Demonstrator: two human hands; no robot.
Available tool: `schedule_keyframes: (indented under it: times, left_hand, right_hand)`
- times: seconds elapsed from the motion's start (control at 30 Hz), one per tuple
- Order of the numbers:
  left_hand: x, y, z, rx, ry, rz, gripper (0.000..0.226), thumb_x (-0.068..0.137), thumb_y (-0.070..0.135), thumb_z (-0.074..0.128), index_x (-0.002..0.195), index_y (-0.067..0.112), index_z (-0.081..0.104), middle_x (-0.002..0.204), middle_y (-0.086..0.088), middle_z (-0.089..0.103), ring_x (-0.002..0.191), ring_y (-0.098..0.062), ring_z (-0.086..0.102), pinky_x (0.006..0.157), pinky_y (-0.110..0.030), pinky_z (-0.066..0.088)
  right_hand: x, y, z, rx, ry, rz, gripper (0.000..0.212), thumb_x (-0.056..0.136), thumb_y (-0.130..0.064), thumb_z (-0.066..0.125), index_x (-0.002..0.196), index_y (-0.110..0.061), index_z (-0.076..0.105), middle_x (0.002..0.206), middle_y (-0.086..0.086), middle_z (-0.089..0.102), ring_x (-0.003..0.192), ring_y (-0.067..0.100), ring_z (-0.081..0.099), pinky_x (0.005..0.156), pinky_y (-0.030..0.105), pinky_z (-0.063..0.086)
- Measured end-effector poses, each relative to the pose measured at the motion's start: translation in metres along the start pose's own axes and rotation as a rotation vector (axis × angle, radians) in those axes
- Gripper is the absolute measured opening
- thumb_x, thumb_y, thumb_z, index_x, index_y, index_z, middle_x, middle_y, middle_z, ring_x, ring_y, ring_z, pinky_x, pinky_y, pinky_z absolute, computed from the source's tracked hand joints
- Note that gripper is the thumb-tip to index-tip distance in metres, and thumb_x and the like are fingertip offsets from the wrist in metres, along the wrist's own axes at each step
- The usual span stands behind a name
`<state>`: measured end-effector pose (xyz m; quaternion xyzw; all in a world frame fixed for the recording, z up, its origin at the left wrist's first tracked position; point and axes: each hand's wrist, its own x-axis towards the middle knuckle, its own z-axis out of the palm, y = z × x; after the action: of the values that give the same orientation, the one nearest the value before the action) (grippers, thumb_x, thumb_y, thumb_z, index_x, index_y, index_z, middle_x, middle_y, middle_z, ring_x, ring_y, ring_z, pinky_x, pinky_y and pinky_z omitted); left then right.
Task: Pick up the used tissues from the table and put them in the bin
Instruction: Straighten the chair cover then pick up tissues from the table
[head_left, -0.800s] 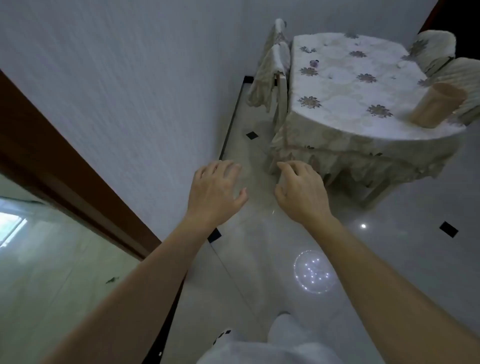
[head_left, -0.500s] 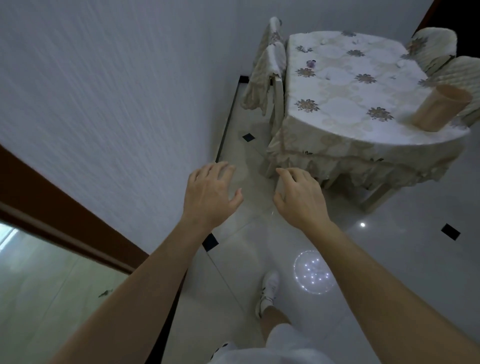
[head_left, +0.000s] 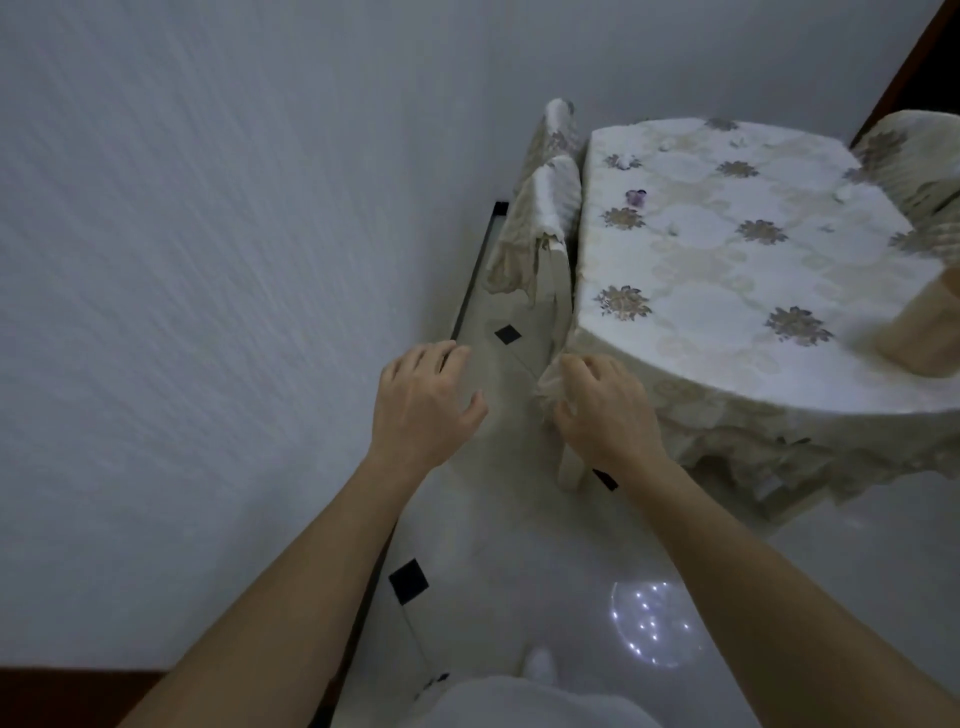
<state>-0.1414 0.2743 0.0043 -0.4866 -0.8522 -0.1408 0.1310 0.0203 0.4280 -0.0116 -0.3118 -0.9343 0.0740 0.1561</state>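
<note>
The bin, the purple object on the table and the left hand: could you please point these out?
bin (head_left: 923, 332), head view, on its tan side wall.
purple object (head_left: 636, 196), head view, on its middle.
left hand (head_left: 423, 402), head view, on its back.

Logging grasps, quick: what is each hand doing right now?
Left hand: open, holding nothing.
Right hand: open, fingers loosely curled, holding nothing.

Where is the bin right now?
In the head view the tan bin is at the picture's right edge, blurred, by the near right corner of the cloth-covered table, far right of the right hand.
</note>
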Motion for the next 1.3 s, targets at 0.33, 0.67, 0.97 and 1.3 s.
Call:
schedule_keyframes:
  times: [0.33, 0.67, 0.97, 1.3]
  left_hand:
    - [0.104, -0.017, 0.042, 0.018, -0.039, -0.087, 0.060, 0.086, 0.054, 0.040, 0.133, 0.019, 0.053, 0.134, -0.002, 0.058, 0.122, -0.022, 0.053, 0.100, -0.042, 0.042]
    - [0.221, -0.092, 0.095, -0.002, -0.027, -0.106, 0.055, 0.086, 0.048, 0.044, 0.131, 0.017, 0.055, 0.133, -0.005, 0.059, 0.122, -0.025, 0.053, 0.099, -0.045, 0.043]
    - [0.389, -0.178, 0.137, -0.066, -0.003, -0.023, 0.055, 0.085, 0.047, 0.044, 0.130, 0.016, 0.057, 0.130, -0.004, 0.061, 0.119, -0.024, 0.054, 0.095, -0.042, 0.044]
    - [0.520, -0.220, 0.192, -0.090, -0.050, 0.040, 0.054, 0.084, 0.046, 0.049, 0.130, 0.018, 0.057, 0.131, -0.003, 0.059, 0.120, -0.022, 0.053, 0.096, -0.042, 0.045]
  right_hand:
    - [0.116, 0.039, 0.028, 0.013, -0.050, -0.057, 0.041, 0.086, -0.024, 0.057, 0.126, -0.012, 0.054, 0.126, 0.008, 0.058, 0.115, 0.028, 0.051, 0.095, 0.040, 0.044]
    - [0.260, 0.035, 0.079, 0.026, -0.055, -0.085, 0.044, 0.082, -0.021, 0.062, 0.125, -0.012, 0.057, 0.123, 0.009, 0.060, 0.115, 0.031, 0.054, 0.092, 0.044, 0.047]
    - [0.433, 0.017, 0.115, -0.021, -0.018, -0.046, 0.044, 0.080, -0.034, 0.035, 0.115, -0.020, 0.058, 0.114, 0.003, 0.061, 0.099, 0.027, 0.055, 0.077, 0.038, 0.046]
    - [0.549, 0.030, 0.161, -0.004, 0.020, 0.024, 0.040, 0.080, -0.019, 0.062, 0.119, -0.016, 0.059, 0.118, 0.006, 0.063, 0.105, 0.028, 0.058, 0.081, 0.041, 0.048]
